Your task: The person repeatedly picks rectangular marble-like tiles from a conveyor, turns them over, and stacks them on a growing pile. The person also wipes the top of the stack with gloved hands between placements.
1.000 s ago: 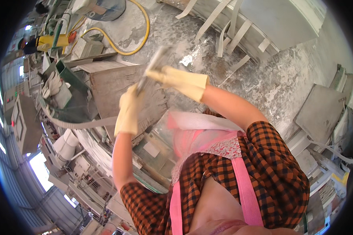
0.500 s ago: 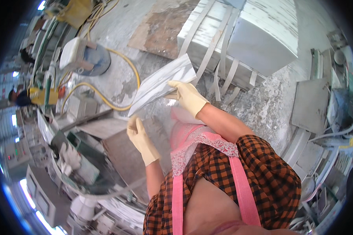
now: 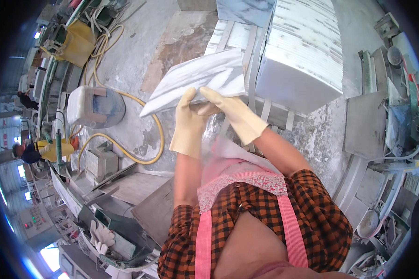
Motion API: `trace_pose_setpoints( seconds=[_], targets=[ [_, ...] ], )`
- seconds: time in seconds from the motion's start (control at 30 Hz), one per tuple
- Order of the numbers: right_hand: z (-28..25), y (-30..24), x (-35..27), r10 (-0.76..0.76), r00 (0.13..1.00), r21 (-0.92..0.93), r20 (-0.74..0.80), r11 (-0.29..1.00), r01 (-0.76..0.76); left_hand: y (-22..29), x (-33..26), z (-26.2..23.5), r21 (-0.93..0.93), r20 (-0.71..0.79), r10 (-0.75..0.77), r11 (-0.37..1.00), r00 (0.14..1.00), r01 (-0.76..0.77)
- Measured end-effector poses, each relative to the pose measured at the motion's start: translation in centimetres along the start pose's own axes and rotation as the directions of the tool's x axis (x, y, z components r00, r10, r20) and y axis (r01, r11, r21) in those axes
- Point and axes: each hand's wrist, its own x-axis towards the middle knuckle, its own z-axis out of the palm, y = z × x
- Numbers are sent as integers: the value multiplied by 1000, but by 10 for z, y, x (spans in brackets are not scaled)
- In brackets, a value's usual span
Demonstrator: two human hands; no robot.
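Both gloved hands hold a white, grey-veined marble tile up in front of the chest, tilted, its long edge running from 8 o'clock to 2 o'clock. The left hand and right hand each have their grip clamped on its near lower edge. It looks stiff, heavy for its thinness, brittle at the corners and probably slick; two-edge support seems wise. At 1 o'clock stands a strapped stack of slabs; a yellow hose loops across the floor.
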Motion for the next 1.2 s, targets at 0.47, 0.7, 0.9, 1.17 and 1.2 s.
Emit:
trace_pose_setpoints(
  seconds=[0.47, 0.7, 0.9, 1.17, 1.2],
  targets=[
    [-288, -158, 132, -645, 733, -848, -216, -249, -468, 25, 237, 55, 98, -14, -15, 995, 1000, 17],
    [-320, -147, 140, -728, 685, -903, -25, -278, -328, -6, 367, 71, 41, -84, -196, 979, 977, 200],
    [-308, -154, 138, -720, 693, -899, -39, -278, -339, -27, 414, 76, 111, -137, -222, 965, 965, 237],
    [-304, -160, 137, -693, 719, -908, -58, -263, -327, -41, 453, 87, 54, -205, -211, 973, 956, 226],
    [-303, -160, 137, -692, 721, -912, -51, -262, -316, -42, 455, 89, 58, -233, -219, 970, 948, 238]
  ],
)
